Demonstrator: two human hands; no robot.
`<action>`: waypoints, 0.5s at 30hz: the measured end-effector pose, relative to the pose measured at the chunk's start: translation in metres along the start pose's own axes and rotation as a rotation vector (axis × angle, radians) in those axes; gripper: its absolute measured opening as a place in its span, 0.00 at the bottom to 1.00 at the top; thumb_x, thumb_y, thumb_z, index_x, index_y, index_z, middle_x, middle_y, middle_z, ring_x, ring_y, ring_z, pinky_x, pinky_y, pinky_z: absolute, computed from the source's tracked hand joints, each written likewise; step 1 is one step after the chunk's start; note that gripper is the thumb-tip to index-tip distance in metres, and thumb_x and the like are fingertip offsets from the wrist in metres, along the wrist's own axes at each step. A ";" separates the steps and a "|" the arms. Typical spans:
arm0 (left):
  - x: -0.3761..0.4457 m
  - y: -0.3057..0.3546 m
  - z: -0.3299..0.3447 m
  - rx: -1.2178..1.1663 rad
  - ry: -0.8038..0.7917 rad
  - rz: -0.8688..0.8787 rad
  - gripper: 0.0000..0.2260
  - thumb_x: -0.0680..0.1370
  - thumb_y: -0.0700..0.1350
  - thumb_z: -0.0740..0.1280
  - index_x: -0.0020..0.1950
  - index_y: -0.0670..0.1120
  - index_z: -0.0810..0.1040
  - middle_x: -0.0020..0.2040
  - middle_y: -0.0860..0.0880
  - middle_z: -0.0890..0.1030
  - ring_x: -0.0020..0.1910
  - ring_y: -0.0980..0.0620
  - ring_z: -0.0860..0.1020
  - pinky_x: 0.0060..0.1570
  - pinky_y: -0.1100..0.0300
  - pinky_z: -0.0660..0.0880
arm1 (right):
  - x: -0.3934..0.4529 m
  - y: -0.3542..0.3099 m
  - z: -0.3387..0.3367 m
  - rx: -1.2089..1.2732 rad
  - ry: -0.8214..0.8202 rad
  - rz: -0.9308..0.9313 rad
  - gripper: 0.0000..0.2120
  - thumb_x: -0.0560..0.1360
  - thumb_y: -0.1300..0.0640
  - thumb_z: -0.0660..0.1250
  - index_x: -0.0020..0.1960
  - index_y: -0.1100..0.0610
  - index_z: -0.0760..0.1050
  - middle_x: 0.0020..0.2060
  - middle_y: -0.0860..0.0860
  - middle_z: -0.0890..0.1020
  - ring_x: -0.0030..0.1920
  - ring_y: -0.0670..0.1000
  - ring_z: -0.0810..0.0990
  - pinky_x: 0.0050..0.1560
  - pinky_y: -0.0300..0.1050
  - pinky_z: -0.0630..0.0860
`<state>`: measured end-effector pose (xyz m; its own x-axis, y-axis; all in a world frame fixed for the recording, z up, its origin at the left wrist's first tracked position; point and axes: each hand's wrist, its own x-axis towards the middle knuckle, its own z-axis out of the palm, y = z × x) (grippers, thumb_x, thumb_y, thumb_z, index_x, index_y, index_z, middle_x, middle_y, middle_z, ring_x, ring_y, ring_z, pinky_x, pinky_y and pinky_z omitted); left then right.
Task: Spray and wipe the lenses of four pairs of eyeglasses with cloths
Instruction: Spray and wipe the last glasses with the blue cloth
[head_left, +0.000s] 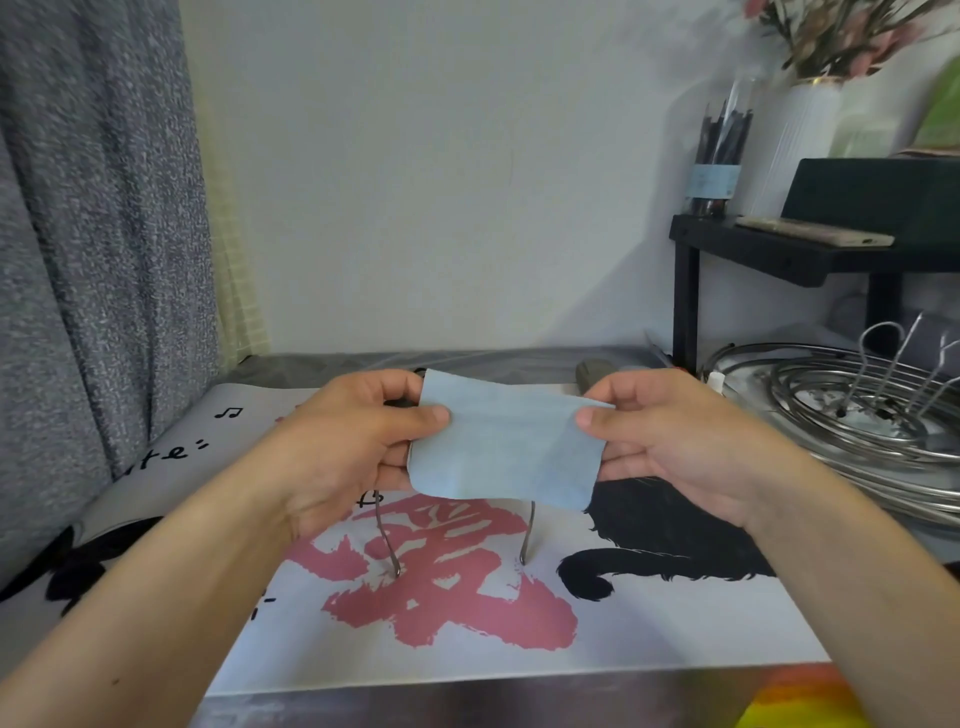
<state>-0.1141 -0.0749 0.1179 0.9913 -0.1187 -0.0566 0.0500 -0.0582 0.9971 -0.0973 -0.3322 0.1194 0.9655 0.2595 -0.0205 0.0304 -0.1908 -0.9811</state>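
A: At the left edge of the cloth, what does the left hand (358, 441) do?

B: It pinches the light-blue cloth (506, 441) with the thumb on the near face and the curled fingers behind. The same hand appears also to hold the eyeglasses (387, 535), since a dark piece of the frame shows just beyond its thumb and one temple arm drops below its palm. How the fingers seat on the frame is hidden.

A: And between the two grips?

B: The cloth hangs spread as a sheet over the front of the glasses, so both lenses are covered and cannot be seen. The two temple arms point down from under its lower edge, tips near the printed desk mat (467, 623); whether they touch it cannot be told. Held this way, the frame is probably steadied from behind while the cloth is drawn flat for rubbing.

A: At the right edge?

B: The right hand (670, 441) pinches the opposite edge, thumb on the near face and fingers behind, keeping the sheet taut.

A: Beyond the right grip?

B: A dark object (592, 375) lies just past the fingers, its identity unclear; further right sit coiled metal racks (857, 410) below a black shelf (779, 249). No spray bottle can be made out, so the step is judged to be wiping.
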 end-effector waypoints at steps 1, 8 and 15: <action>0.000 -0.001 0.001 -0.008 -0.004 -0.008 0.05 0.81 0.38 0.66 0.54 0.41 0.81 0.51 0.41 0.87 0.48 0.42 0.87 0.48 0.49 0.84 | 0.001 0.002 0.002 0.044 -0.012 0.007 0.05 0.82 0.62 0.65 0.53 0.63 0.78 0.48 0.57 0.88 0.48 0.57 0.88 0.50 0.52 0.84; 0.005 -0.004 -0.002 -0.124 -0.001 -0.082 0.10 0.83 0.38 0.63 0.63 0.38 0.77 0.54 0.40 0.86 0.48 0.44 0.86 0.39 0.52 0.83 | 0.005 0.015 0.007 0.334 -0.302 0.189 0.15 0.76 0.63 0.67 0.63 0.62 0.81 0.58 0.60 0.85 0.52 0.58 0.86 0.50 0.52 0.84; -0.006 0.000 -0.007 -0.155 -0.022 0.146 0.12 0.80 0.28 0.61 0.58 0.40 0.78 0.52 0.39 0.86 0.45 0.43 0.86 0.35 0.56 0.83 | -0.001 0.007 0.002 0.051 -0.096 -0.259 0.19 0.76 0.76 0.65 0.62 0.59 0.76 0.50 0.56 0.88 0.42 0.54 0.85 0.38 0.44 0.81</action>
<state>-0.1196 -0.0670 0.1189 0.9866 -0.1364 0.0893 -0.0738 0.1144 0.9907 -0.0982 -0.3318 0.1125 0.8983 0.3824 0.2164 0.2575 -0.0591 -0.9645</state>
